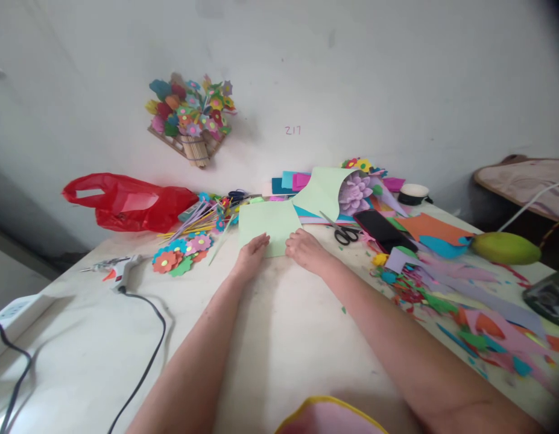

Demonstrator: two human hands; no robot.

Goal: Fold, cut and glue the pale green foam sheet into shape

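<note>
A pale green foam sheet (271, 220) lies on the table in front of me. On its near left part rests my left hand (252, 255), with the fingers stretched out flat. At the near right corner, the curled fingers of my right hand (305, 248) grip the sheet's edge. Beyond it sits a curved pale green sheet (325, 184) with a purple foam flower (355, 193) at its opening. Black-handled scissors (345, 233) lie to the right of my right hand.
To the left are a hot glue gun (123, 271) with its cord, foam flower cutouts (182, 256) and a red plastic bag (129, 202). At right lie a phone (384, 230), colourful scraps (442, 289) and a green mango (506, 248). Decorative flowers (189, 108) hang on the wall.
</note>
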